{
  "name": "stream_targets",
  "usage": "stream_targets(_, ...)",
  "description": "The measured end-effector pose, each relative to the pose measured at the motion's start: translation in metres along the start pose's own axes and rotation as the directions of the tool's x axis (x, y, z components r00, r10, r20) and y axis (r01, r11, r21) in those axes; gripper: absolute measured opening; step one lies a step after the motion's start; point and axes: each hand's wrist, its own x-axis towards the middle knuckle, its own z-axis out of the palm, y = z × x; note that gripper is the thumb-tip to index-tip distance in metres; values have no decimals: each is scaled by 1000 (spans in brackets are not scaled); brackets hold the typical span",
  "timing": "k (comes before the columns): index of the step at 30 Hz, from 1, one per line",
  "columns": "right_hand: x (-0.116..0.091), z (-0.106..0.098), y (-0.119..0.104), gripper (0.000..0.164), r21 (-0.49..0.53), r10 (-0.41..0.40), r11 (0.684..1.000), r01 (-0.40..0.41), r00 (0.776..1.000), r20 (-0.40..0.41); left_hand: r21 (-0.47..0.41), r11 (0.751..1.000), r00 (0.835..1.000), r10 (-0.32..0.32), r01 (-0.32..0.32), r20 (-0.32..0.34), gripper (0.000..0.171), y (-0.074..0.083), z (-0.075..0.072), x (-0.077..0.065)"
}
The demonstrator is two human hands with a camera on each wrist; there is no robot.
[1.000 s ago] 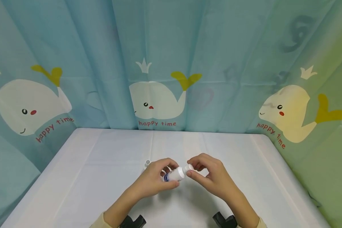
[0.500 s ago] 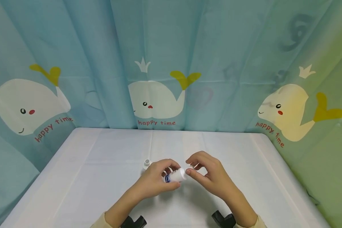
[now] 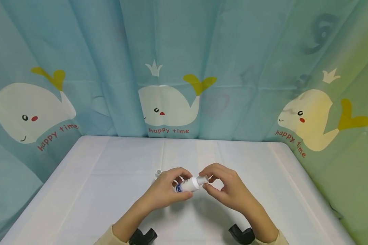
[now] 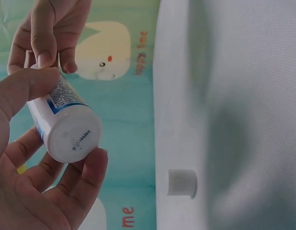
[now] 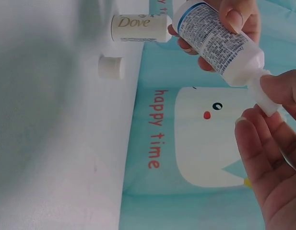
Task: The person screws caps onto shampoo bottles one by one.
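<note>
My left hand grips a white bottle with a blue-edged label, tilted so its neck end points to the right and up. The bottle's round base faces the left wrist camera, with small print on it. With thumb and fingertips, my right hand pinches the white cap at the bottle's neck end. Behind my left hand, a second white bottle stands on the table, partly hidden; in the right wrist view this Dove bottle shows its lettering.
A small loose white cap sits on the white table, near the Dove bottle. A blue-green curtain printed with whales hangs behind the table. Black wrist mounts are at both forearms.
My right fingertips and thumb have shifted on the cap, which shows more now than half a second ago. The left hand keeps its hold on the bottle, almost still.
</note>
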Motion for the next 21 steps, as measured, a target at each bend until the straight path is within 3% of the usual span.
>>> stream_targets(14, -2, 1, 2, 27, -23, 49, 999, -49, 999, 6, 6, 1000, 1000, 10, -10, -2, 35, 1, 1, 0)
stream_targets(21, -1, 3, 3, 34, -18, 9, 1000, -9, 1000, -14, 8, 1000, 1000, 6, -6, 4, 35, 2, 1, 0)
